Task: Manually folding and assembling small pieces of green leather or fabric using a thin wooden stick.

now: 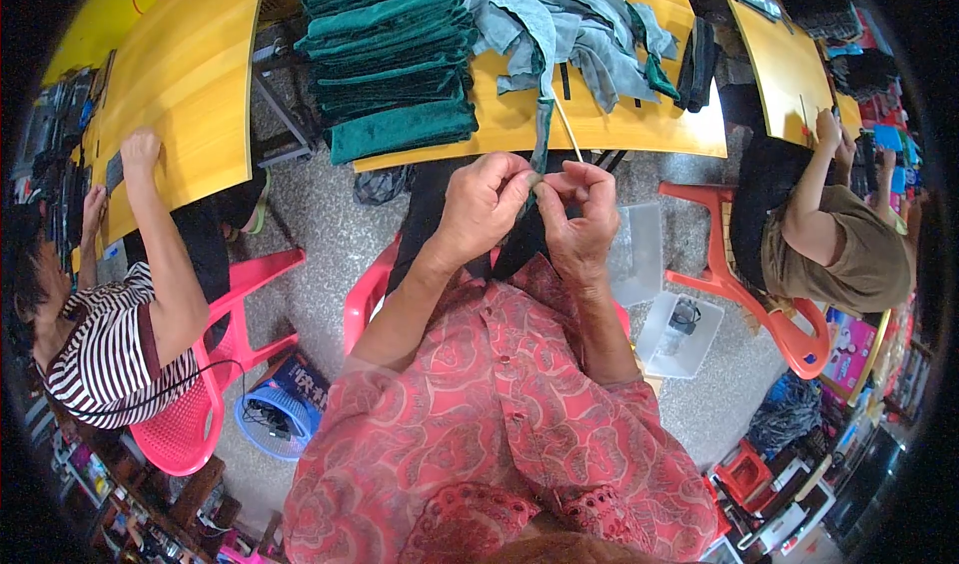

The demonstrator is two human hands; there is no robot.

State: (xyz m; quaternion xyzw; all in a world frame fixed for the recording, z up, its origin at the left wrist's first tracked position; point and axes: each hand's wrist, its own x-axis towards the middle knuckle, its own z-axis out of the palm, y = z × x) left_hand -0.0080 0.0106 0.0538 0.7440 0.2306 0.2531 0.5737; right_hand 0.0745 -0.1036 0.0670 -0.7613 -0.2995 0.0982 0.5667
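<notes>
Just in front of my lap, my left hand [479,204] and my right hand [581,219] meet, thumbs and fingertips pinched together. Between them is the lower end of a narrow grey-green velvet strip [542,134], which hangs from the table edge. The exact pinched spot is mostly covered by my fingers. A thin pale stick [565,124] slants down from the table toward my right hand; whether that hand touches it I cannot tell. Above, loose pale blue-grey fabric pieces [569,26] lie in a heap beside a tall stack of dark green velvet pieces [390,54].
My yellow table [649,139] carries the fabric, with a dark folded bundle [696,64] at its right. People in a striped top [120,339] and a brown top [849,249] work on either side. A blue basket [275,419] and clear plastic bin [679,336] stand on the floor.
</notes>
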